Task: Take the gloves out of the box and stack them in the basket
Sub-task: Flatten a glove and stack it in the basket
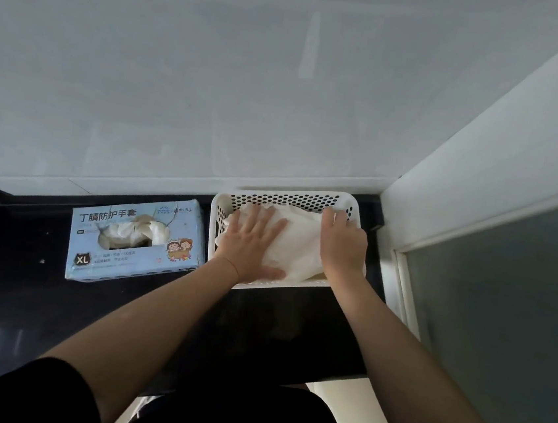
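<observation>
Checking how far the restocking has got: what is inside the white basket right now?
White gloves lie in the basket, pressed flat by the left hand and right hand. Their count and the basket floor are hidden.

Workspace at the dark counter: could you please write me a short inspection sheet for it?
Surface: dark glossy counter, a few pale specks.
Job's things: blue glove box, opening torn, white gloves showing; white perforated basket beside it, holding white gloves.
Clutter: nothing seen.
Hands: left hand flat, pressing the gloves; right hand resting on them, fingers at the far rim.
Cables: nothing seen.
Surroundings: pale wall behind, frosted panel at right.
</observation>
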{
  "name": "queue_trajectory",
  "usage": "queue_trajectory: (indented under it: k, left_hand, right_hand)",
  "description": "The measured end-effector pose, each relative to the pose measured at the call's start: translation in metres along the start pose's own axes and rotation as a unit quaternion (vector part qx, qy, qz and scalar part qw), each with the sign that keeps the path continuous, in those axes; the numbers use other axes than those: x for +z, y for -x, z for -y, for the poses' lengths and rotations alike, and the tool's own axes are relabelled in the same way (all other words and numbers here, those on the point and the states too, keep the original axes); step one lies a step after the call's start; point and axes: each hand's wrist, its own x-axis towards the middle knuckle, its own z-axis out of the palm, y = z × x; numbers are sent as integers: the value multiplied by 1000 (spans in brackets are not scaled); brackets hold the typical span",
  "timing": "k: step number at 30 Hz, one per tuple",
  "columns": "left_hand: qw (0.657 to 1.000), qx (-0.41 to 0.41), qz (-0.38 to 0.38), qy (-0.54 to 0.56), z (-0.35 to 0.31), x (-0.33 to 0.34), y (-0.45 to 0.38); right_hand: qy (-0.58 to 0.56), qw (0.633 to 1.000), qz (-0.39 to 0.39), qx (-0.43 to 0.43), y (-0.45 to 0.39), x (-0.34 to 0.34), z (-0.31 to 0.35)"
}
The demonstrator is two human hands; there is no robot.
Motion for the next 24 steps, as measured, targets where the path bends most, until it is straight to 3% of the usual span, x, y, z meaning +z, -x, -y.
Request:
queue_trajectory:
  k: [5,8,11,13,17,20,22,24]
  left_hand:
    - [995,26,-91,34,6,-12,16]
    - [984,17,-155,83,23,-17,32]
    - [975,-40,-183,117,67,-15,59]
    - [974,-82,-170,122,106,-9,81]
    - [976,-126,-118,133,170,2,119]
    - [975,-150,-93,134,212,16,143]
    - [973,-157,-77,151,228,24,152]
    - [972,-148,-67,169,243,30,158]
  right_hand:
    - [-75,995,-51,48,0,-27,19]
    - [-148,985,-81,31,-6,-49,48]
    - [-197,974,-109,-20,-9,-72,101]
    - [-219,967,-110,-74,-10,-85,141]
    - [-270,954,8,-130,-3,-86,214]
    - [-274,945,44,-171,6,-79,262]
    - [-259,948,53,-174,10,-71,280]
    - [-241,960,62,-125,13,-67,298]
